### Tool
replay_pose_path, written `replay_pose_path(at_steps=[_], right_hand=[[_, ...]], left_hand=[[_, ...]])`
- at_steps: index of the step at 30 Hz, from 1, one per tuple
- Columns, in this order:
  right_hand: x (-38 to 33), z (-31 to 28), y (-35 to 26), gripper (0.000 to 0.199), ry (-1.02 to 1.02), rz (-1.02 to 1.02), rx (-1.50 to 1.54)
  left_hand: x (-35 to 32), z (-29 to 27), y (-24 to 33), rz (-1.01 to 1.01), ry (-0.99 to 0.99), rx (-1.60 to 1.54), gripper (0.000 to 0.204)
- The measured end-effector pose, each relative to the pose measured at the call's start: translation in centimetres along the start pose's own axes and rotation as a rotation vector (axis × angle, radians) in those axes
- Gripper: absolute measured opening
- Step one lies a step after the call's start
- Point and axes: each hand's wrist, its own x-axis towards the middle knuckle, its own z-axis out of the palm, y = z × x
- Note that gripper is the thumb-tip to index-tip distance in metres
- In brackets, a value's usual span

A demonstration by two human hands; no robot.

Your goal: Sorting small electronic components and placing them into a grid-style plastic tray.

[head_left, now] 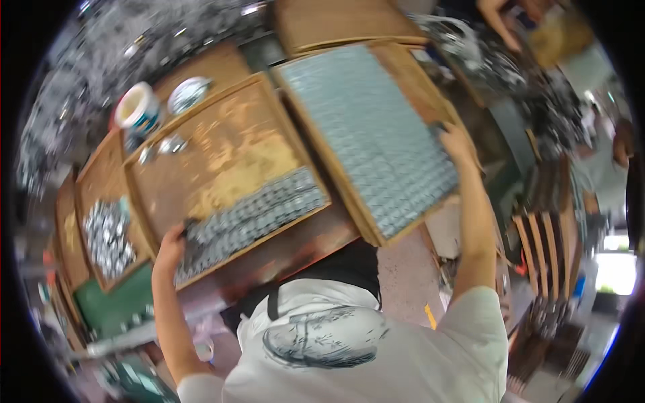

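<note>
My left hand (171,246) is at the lower left corner of a shallow wooden tray (232,124). Its fingers are closed at the end of several rows of small grey metal pieces (259,209), with something small and dark at the fingertips. My right hand (458,144) reaches over the right side of a second wooden tray (329,176), which is mostly covered with tight rows of grey metal pieces (369,127). Its fingers are pinched at a small dark piece (438,125). Blur hides the exact shape of what either hand holds.
Beyond the left tray stand a white bucket (138,107) and a shiny bowl (189,94). Loose silver pieces (109,238) lie heaped in another tray at left. A large pile of metal parts (161,33) fills the back. Another person's arm (498,20) shows at far right.
</note>
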Motion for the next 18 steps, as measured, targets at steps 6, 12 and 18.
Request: replay_pose_path(at_steps=[6, 12, 18], right_hand=[[1.6, -1.3, 4.6, 0.037, -0.083, 0.163, 0.619], [1.4, -1.8, 1.6, 0.033, 0.143, 0.05, 0.773], [-6.2, 0.1, -6.4, 0.032, 0.021, -0.124, 1.004]], left_hand=[[1.7, 2.3, 2.7, 0.234, 0.033, 0.387, 0.058], [-7.0, 2.8, 2.6, 0.239, 0.762, 0.653, 0.05], [-14.1, -3.4, -4.2, -0.527, 0.954, 0.827, 0.03]])
